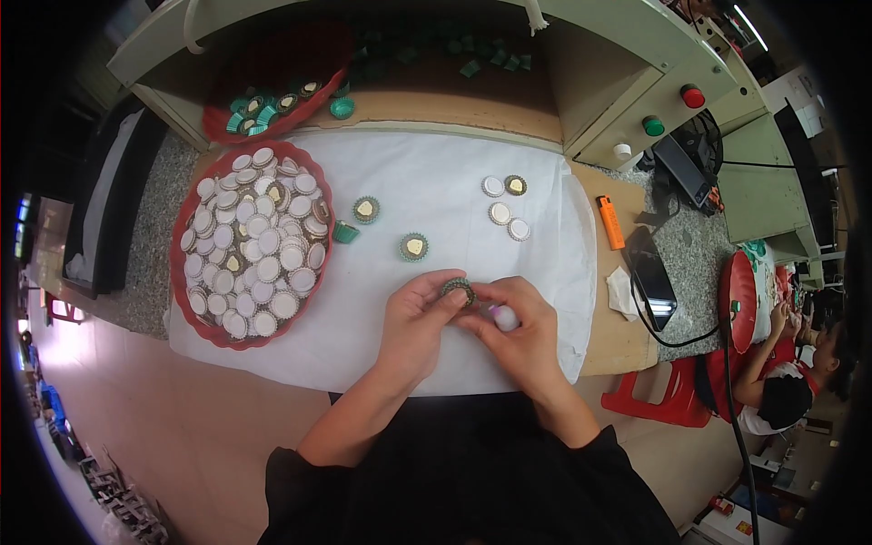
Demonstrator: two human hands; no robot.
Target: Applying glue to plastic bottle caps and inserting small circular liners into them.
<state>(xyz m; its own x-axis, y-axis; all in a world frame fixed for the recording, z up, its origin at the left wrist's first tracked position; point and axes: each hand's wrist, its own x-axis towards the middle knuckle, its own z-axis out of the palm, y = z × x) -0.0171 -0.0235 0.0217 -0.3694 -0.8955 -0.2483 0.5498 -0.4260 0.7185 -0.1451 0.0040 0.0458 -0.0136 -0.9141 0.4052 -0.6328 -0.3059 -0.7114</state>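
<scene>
My left hand (411, 320) pinches a small green fluted cup (456, 288) between thumb and fingers, above the white paper sheet (309, 363). Fingers of my right hand (527, 329) meet the cup's right side. That hand is also closed on a small white round-ended object with a purple part (505, 318); its kind is unclear. Beyond my hands lie a green fluted cup with a cream centre (414, 246), a similar one (366, 210), and a tipped green cup (344, 232). Several white crimped-edge discs (500, 213) sit at the right, beside a dark one with a cream centre (516, 185).
A red scalloped basin (179, 250) heaped with white discs stands at left. Behind it, another red basin (214, 124) holds green cups. An orange lighter (610, 222), a phone (652, 272) and a black cable (695, 341) lie right. A co-worker (772, 386) sits far right.
</scene>
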